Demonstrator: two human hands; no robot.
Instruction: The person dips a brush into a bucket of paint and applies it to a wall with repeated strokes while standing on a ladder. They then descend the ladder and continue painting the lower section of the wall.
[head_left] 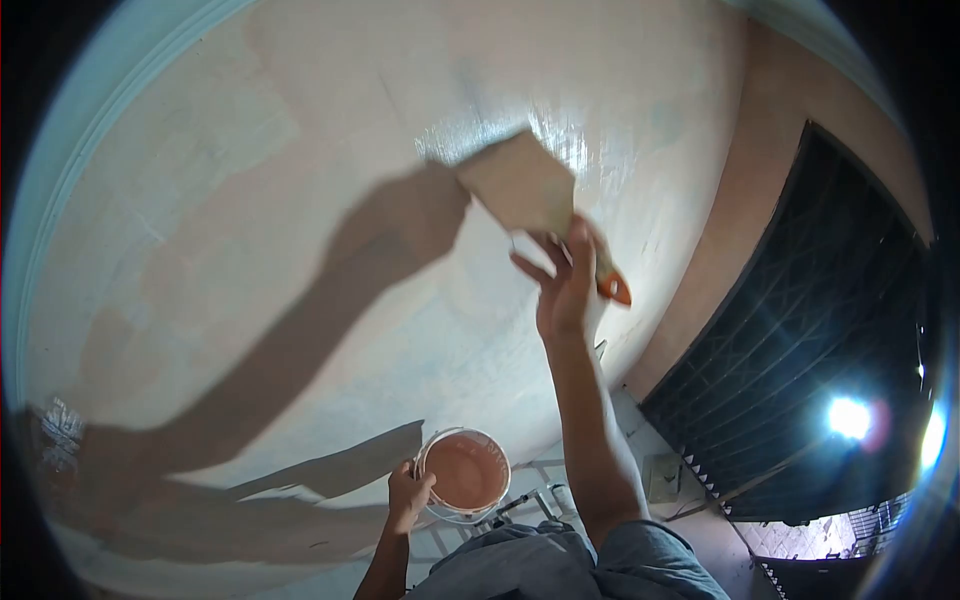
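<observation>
My right hand (568, 285) is raised to the wall and closed around the handle of a wide paintbrush (525, 185). Its broad beige head lies over the wall, and the orange handle end sticks out below my fingers. A glossy wet patch (562, 145) shows on the wall just beyond the brush head. Low in the view, my left hand (408, 497) grips the rim of a white bucket (492, 455). Pinkish-brown paint (465, 472) is inside the bucket, which is tilted so that its opening faces me.
The blotchy pink-and-white wall (240, 215) fills most of the view, with my arm's shadow across it. At right is a dark metal folding gate (790, 290) with a bright lamp (849, 418) before it. Metal rungs (540, 503) show below, near my body.
</observation>
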